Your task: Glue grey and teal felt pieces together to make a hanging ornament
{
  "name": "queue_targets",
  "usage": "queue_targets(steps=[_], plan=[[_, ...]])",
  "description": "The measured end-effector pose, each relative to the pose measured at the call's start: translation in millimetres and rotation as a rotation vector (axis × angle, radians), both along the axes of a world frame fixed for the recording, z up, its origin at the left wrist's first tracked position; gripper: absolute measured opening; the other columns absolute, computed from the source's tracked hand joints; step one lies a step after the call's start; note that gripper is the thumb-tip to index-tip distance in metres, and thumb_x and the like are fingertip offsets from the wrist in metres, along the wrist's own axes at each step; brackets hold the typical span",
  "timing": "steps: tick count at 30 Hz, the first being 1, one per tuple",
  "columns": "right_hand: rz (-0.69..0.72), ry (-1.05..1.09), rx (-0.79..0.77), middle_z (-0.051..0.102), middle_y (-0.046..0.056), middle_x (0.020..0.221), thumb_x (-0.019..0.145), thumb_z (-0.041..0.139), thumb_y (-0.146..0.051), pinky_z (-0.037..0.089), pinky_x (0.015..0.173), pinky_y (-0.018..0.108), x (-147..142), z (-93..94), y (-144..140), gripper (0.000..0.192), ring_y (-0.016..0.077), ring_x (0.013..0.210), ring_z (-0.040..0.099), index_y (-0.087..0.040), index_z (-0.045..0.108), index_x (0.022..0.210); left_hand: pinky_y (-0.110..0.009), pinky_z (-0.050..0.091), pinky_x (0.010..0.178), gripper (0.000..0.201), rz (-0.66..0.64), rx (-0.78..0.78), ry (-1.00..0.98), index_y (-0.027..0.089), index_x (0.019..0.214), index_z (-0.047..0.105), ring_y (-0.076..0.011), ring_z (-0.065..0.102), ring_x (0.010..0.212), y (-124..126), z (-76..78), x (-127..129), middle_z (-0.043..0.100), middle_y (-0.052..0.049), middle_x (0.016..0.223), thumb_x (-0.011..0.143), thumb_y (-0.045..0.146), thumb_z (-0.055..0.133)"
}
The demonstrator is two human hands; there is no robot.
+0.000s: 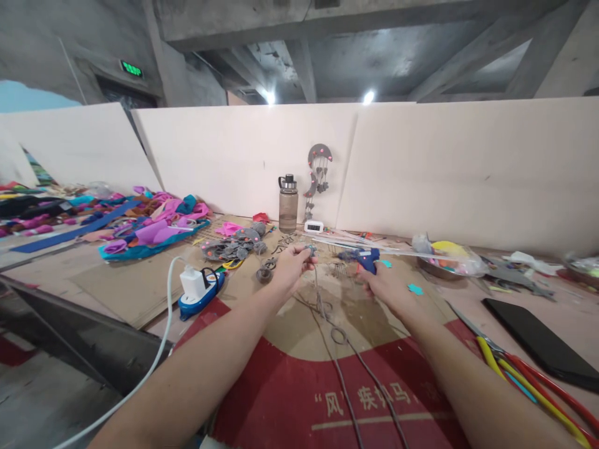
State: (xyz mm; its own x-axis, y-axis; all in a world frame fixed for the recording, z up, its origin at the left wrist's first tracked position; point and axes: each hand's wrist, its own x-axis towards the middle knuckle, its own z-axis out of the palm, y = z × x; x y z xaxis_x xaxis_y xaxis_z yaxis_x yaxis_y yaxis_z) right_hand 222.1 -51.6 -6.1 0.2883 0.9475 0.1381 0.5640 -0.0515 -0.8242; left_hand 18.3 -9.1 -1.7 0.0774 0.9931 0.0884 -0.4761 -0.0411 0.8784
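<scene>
Glue gun [369, 260] sits right of centre, right hand [381, 280] curled round it; left hand [291, 267], mid-frame, pinches a grey piece [310, 250]. A straying nozzle [345, 255] might burn the pinching fingers.

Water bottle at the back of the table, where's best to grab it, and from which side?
Probably around the middle of the water bottle, coming from the front left: its body stands upright and looks cylindrical, the pale board rises behind it, and the small white clock sits just to its right.
</scene>
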Motion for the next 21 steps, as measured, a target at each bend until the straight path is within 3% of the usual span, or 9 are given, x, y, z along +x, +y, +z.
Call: queue_targets(steps=[3,5,8,11,14,17,21], plan=[[-0.193,-0.439,0.085,0.063,0.021,0.084,0.072,0.061,-0.033,0.043,0.082,0.046,11.0,-5.2,4.3,0.017,0.0350,0.095,0.059,-0.017,0.053,0.072,-0.017,0.040,0.045,0.015,-0.006,0.028,0.011,0.013,0.073,0.051,-0.0084,0.058,0.051,-3.4,1.5,2.0,0.059,0.000,0.059,0.073,0.014,0.066],[-0.197,-0.452,0.214,0.062,0.021,0.094,0.075,0.058,-0.035,0.040,0.089,0.047,5.6,-5.1,3.0,0.021,0.0343,0.103,0.056,-0.015,0.054,0.080,-0.018,0.041,0.046,0.015,-0.006,0.058,0.017,0.013,0.073,0.052,-0.0090,0.059,0.053,-5.7,2.1,3.9,0.059,0.000,0.060,0.073,0.016,0.066],[0.011,-0.062,0.325,0.062,0.012,0.098,0.078,0.054,-0.041,0.047,0.085,0.041,-24.8,-0.1,-3.6,0.028,0.0236,0.094,0.060,-0.018,0.050,0.094,-0.019,0.043,0.048,0.018,0.003,0.091,0.025,0.014,0.074,0.052,-0.0105,0.060,0.054,-7.4,0.6,6.8,0.059,0.001,0.061,0.071,0.021,0.068],[0.230,0.387,0.212,0.063,0.008,0.104,0.067,0.067,-0.037,0.051,0.078,0.036,-66.7,6.7,-9.7,0.047,0.0192,0.088,0.064,-0.022,0.042,0.104,-0.022,0.047,0.050,0.020,0.006,0.111,0.069,0.015,0.078,0.052,-0.0123,0.061,0.054,-6.5,-3.9,8.1,0.061,0.001,0.062,0.071,0.026,0.068],[0.341,0.570,0.106,0.066,0.005,0.097,0.064,0.069,-0.029,0.053,0.065,0.034,-94.2,13.0,-9.9,0.056,0.0175,0.074,0.065,-0.024,0.036,0.110,-0.024,0.049,0.052,0.021,0.033,0.149,0.151,0.016,0.082,0.054,-0.0136,0.063,0.055,-3.8,-7.3,6.9,0.065,-0.001,0.066,0.072,0.030,0.066],[0.242,0.361,0.143,0.064,0.000,0.080,0.068,0.065,-0.029,0.048,0.057,0.030,-98.4,20.5,-6.4,0.050,0.0169,0.064,0.060,-0.021,0.038,0.110,-0.026,0.051,0.057,0.019,0.067,0.220,0.147,0.016,0.083,0.055,-0.0148,0.065,0.061,-1.9,-6.2,5.0,0.066,-0.002,0.068,0.074,0.030,0.065],[0.157,-0.075,0.333,0.058,-0.002,0.069,0.073,0.059,-0.024,0.043,0.061,0.030,-88.9,32.9,-6.6,0.037,0.0166,0.063,0.055,-0.018,0.049,0.108,-0.029,0.054,0.059,0.018,0.068,0.203,0.062,0.016,0.082,0.054,-0.0157,0.066,0.060,-2.1,-0.3,3.3,0.066,-0.002,0.068,0.074,0.029,0.063]])
